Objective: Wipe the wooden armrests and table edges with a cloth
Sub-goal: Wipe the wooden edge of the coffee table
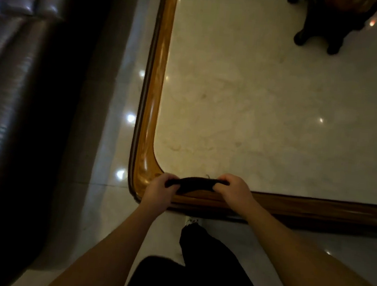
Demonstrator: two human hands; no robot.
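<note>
A dark cloth (pixel 196 184) is stretched between my two hands over the near wooden edge (pixel 302 208) of a marble-topped table, close to its rounded near-left corner (pixel 142 173). My left hand (pixel 159 189) grips the cloth's left end right at that corner. My right hand (pixel 235 190) grips the right end, fingers curled over it. The cloth lies against the wood between them. The left wooden edge (pixel 158 71) runs away from me, glossy and lighter brown.
A dark leather sofa (pixel 15 105) stands to the left across a strip of shiny floor (pixel 115 136). A dark carved stand (pixel 330 23) sits on the table at the far right. My dark-trousered leg (pixel 202 258) is below the table edge.
</note>
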